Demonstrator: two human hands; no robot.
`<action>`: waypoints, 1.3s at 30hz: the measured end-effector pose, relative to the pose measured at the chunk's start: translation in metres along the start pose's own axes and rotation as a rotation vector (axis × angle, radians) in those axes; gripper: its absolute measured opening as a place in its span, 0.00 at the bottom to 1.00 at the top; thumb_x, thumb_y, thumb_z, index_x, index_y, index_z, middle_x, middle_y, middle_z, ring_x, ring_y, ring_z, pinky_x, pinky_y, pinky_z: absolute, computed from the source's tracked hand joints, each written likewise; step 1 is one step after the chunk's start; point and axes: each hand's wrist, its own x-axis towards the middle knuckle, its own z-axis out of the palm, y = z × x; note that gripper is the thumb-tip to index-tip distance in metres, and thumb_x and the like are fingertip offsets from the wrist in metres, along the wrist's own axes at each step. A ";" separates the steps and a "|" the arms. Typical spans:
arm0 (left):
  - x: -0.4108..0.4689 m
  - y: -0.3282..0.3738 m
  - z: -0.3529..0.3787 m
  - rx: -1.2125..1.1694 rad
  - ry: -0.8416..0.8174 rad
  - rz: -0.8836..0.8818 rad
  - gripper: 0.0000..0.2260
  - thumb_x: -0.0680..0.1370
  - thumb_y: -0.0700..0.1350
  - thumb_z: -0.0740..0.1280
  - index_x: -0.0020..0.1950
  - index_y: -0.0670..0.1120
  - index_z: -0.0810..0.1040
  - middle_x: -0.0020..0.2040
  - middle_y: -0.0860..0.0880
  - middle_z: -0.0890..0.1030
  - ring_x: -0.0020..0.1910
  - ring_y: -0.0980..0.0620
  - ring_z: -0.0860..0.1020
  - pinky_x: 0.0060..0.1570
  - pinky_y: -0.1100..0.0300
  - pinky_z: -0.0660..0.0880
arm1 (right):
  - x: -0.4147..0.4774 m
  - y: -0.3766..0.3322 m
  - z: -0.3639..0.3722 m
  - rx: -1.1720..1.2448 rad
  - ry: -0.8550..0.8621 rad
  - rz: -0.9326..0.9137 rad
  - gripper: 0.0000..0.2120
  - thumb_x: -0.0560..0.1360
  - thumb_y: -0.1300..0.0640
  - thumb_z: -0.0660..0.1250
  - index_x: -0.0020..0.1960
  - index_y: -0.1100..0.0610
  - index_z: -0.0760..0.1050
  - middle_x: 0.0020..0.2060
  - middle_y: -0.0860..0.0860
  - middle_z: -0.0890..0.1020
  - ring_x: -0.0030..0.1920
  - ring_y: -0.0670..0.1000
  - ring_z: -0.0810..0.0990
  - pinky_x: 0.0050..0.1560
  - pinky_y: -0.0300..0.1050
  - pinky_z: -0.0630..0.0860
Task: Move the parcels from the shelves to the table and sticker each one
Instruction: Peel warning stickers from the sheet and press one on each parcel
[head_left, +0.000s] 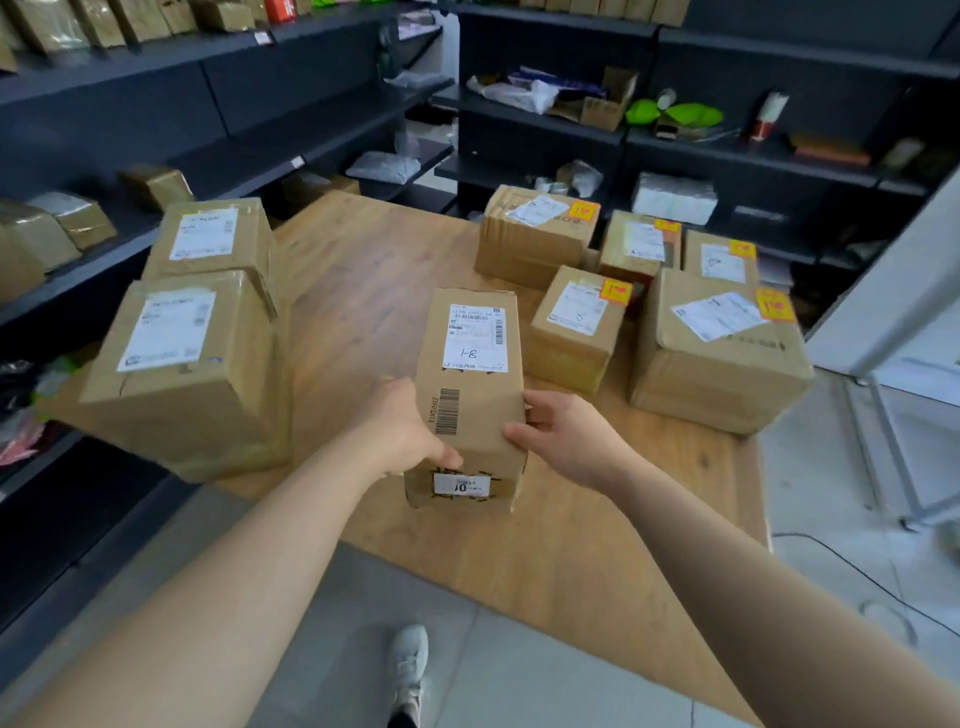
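Dark metal shelving (311, 119) is running down the left of the frame and across the top, meeting at the upper centre. A wooden desk (363, 291) is standing mid-frame on a pale grey tiled floor (519, 675). A white panel (893, 312) is slanting in at the right edge.

Left hand (402, 431), right hand (569, 441) extended forward; both gripping.

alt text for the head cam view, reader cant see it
The left hand and right hand grip a narrow cardboard parcel with no orange sticker at a wooden table. Five orange-stickered parcels sit to its right, two large unstickered parcels to its left, shelves behind.
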 end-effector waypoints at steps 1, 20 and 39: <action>-0.011 0.000 0.011 -0.008 -0.008 0.013 0.30 0.57 0.47 0.84 0.55 0.48 0.76 0.54 0.49 0.79 0.49 0.49 0.79 0.45 0.54 0.78 | -0.016 0.006 -0.001 -0.002 0.003 0.014 0.14 0.75 0.50 0.68 0.60 0.48 0.79 0.52 0.41 0.83 0.52 0.43 0.81 0.57 0.48 0.78; -0.036 0.028 0.145 0.199 -0.156 0.225 0.36 0.61 0.53 0.81 0.63 0.47 0.69 0.61 0.50 0.71 0.51 0.53 0.71 0.50 0.59 0.70 | -0.123 0.099 -0.012 -0.171 0.172 0.369 0.22 0.76 0.47 0.67 0.66 0.56 0.71 0.57 0.50 0.81 0.55 0.51 0.80 0.54 0.48 0.79; 0.073 -0.034 0.124 0.578 -0.203 0.401 0.14 0.74 0.42 0.68 0.58 0.41 0.73 0.53 0.44 0.76 0.52 0.44 0.76 0.46 0.55 0.74 | -0.034 0.052 0.003 -0.558 0.221 0.209 0.17 0.81 0.52 0.58 0.67 0.58 0.70 0.68 0.52 0.71 0.69 0.52 0.66 0.69 0.42 0.60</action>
